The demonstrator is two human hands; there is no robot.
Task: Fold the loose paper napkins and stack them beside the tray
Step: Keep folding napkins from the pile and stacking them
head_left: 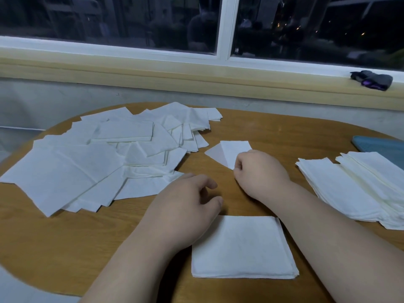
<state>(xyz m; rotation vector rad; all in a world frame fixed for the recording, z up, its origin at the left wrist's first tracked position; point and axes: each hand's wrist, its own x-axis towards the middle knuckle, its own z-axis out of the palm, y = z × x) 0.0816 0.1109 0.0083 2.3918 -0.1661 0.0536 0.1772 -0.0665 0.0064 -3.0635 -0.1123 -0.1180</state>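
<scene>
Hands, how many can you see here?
2. The left hand is beside the loose napkin pile; the right hand pinches a partly folded napkin in the middle of the table. None looks hidden.

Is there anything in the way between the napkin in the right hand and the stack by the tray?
Nothing visible. The right hand pinches the napkin, and only bare table lies between it and the stack beside the tray.
</scene>
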